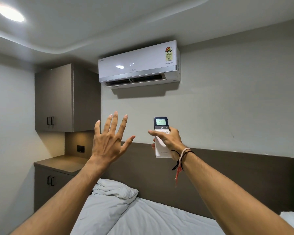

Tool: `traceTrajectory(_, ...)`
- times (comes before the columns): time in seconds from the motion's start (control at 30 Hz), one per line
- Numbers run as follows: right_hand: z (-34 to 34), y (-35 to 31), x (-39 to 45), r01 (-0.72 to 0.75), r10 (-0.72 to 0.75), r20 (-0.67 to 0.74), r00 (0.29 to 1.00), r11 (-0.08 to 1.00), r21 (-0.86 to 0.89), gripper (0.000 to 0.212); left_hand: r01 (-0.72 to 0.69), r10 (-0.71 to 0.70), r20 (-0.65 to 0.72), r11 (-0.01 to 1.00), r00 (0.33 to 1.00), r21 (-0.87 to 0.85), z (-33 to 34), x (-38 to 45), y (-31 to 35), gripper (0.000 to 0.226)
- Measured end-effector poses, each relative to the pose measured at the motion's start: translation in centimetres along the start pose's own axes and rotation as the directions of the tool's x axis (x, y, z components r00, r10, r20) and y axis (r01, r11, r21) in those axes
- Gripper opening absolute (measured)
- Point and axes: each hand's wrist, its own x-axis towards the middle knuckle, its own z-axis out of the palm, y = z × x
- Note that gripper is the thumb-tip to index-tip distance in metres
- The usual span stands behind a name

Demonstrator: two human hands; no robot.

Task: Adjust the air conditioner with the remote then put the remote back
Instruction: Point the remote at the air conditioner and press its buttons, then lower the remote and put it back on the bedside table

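A white air conditioner (139, 65) hangs high on the wall, its flap open and its front display reading 21. My right hand (168, 139) holds a white remote (161, 133) upright below it, thumb across the buttons; the remote's lit screen reads 22. My left hand (110, 139) is raised beside it, palm toward the wall, fingers spread, holding nothing. A gap separates the left hand from the remote.
A bed with a white sheet (151, 217) and crumpled pillow (115, 189) lies below against a dark headboard (227, 175). At left stand a wall cabinet (54, 99) and a lower cabinet with a counter (61, 163). A ceiling light (10, 13) glows at top left.
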Motion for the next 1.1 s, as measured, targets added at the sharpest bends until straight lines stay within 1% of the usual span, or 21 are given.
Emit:
traceTrajectory(0.07, 0.0, 0.2, -0.2, 0.037, -0.038, -0.025, 0.999, 0.999, -0.029, 0.079, -0.001, 0.001, 0.008, 1.000, 1.000, -0.004, 0.1, 0.0, 0.1, 0.088)
traceTrajectory(0.13, 0.0, 0.2, -0.2, 0.094, -0.100, -0.049, 0.994, 0.990, -0.105, 0.083, -0.005, 0.005, 0.009, 1.000, 1.000, -0.009, 0.1, -0.1, 0.1, 0.088)
traceTrajectory(0.2, 0.0, 0.2, -0.2, 0.154, -0.179, -0.088, 0.980, 0.960, -0.234, 0.077, -0.006, 0.007, 0.010, 1.000, 1.000, -0.020, 0.0, -0.1, 0.2, 0.088)
traceTrajectory(0.27, 0.0, 0.1, -0.1, 0.178, -0.226, -0.128, 0.966, 0.934, -0.309, 0.069, -0.012, 0.012, 0.002, 0.999, 1.000, -0.031, 0.0, 0.0, 0.4, 0.087)
traceTrajectory(0.4, -0.5, 0.3, 0.1, 0.178, -0.267, -0.181, 0.947, 0.901, -0.395, 0.055, -0.022, 0.023, 0.005, 0.999, 1.000, -0.049, 0.1, 0.0, 1.1, 0.087)
traceTrajectory(0.5, -1.4, 0.8, -0.1, 0.179, -0.300, -0.235, 0.924, 0.886, -0.428, 0.043, -0.029, 0.030, 0.016, 0.997, 0.999, -0.067, 0.6, 0.0, 2.2, 0.087)
traceTrajectory(0.6, -3.1, 1.4, -0.6, 0.166, -0.319, -0.272, 0.908, 0.870, -0.465, 0.040, -0.039, 0.042, 0.025, 0.994, 0.999, -0.105, 1.3, -0.1, 4.1, 0.087)
traceTrajectory(0.77, -7.6, 2.9, -2.4, 0.068, -0.297, -0.313, 0.902, 0.814, -0.577, 0.045, -0.088, 0.098, 0.042, 0.977, 0.994, -0.195, 3.2, -1.0, 9.5, 0.085)
traceTrajectory(0.9, -11.8, 4.9, -4.1, -0.040, -0.260, -0.381, 0.887, 0.778, -0.627, 0.040, -0.142, 0.163, 0.054, 0.950, 0.985, -0.277, 4.8, -2.4, 14.9, 0.082)
traceTrajectory(1.1, -19.3, 10.7, -7.7, -0.250, -0.170, -0.483, 0.859, 0.683, -0.686, 0.055, -0.209, 0.264, 0.084, 0.890, 0.961, -0.405, 8.6, -6.7, 24.6, 0.081)
